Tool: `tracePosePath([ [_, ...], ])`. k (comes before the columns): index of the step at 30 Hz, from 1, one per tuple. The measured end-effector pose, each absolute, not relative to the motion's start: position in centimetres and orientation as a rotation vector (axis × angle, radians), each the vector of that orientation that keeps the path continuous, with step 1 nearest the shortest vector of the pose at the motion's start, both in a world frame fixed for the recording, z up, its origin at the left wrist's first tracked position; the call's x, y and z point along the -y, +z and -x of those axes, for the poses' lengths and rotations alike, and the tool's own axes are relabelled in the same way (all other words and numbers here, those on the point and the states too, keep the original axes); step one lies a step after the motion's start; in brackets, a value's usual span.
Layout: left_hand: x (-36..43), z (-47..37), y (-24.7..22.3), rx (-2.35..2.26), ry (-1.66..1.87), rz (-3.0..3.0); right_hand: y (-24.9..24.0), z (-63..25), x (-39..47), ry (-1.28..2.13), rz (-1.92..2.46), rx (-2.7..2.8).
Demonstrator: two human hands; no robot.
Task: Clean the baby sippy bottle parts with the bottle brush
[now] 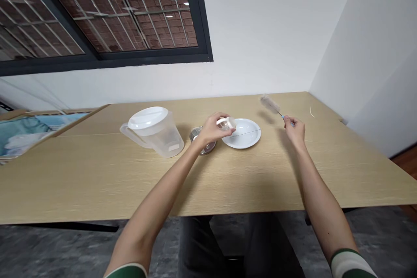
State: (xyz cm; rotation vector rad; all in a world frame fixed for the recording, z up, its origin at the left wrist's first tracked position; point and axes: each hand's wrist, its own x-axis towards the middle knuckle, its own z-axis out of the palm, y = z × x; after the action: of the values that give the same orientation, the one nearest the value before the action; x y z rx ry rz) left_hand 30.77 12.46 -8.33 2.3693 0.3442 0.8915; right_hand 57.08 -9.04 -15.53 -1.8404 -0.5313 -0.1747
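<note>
My left hand [213, 129] is closed around a small clear cup-like vessel [227, 123] with a white rim or band, held tilted above the left side of a white plate [245, 140]. Below and behind that hand sits a round see-through container [208, 148], partly hidden by my wrist. To the right, my right hand [294, 130] grips a bottle brush [270, 104] by its thin blue handle. The brush's pale bristles point up and to the left, apart from the plate and the vessel.
A translucent plastic pitcher [159, 132] with a white lid stands on the wooden table [97, 182], left of the plate. Farther left is an open box [58, 134] with cloth-like items. A thin, bent white strip [312, 112] lies at the right. The wall and window border the back.
</note>
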Motion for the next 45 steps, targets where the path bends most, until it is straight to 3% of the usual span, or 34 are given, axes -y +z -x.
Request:
tracePosePath([
  [6, -10.0, -25.7, -11.5, -0.491, 1.163, -1.560, -15.2, -56.6, 8.9, -0.157, 1.834, 0.477],
  [10, -8.8, -22.8, -14.2, -0.464, 1.091, -1.375, -15.2, -56.3, 8.8, -0.155, 1.852, 0.484],
  [24, -7.8, -22.2, -17.4, -0.589, 0.778, -1.561, -17.1, -56.4, 8.1, -0.049, 2.022, 0.637],
  [35, -8.9, -22.4, -19.0, -0.511, 0.773, -1.578, -18.7, -55.2, 7.3, 0.064, 2.141, 0.811],
  [41, -9.2, -22.2, -19.1, -0.500, 0.807, -1.634, -16.7, -53.5, 8.4, 0.205, 2.655, 1.053],
  [45, -9.0, -22.3, -19.3, -0.508, 0.811, -1.643, -15.8, -52.2, 8.6, 0.362, 2.733, 1.200],
])
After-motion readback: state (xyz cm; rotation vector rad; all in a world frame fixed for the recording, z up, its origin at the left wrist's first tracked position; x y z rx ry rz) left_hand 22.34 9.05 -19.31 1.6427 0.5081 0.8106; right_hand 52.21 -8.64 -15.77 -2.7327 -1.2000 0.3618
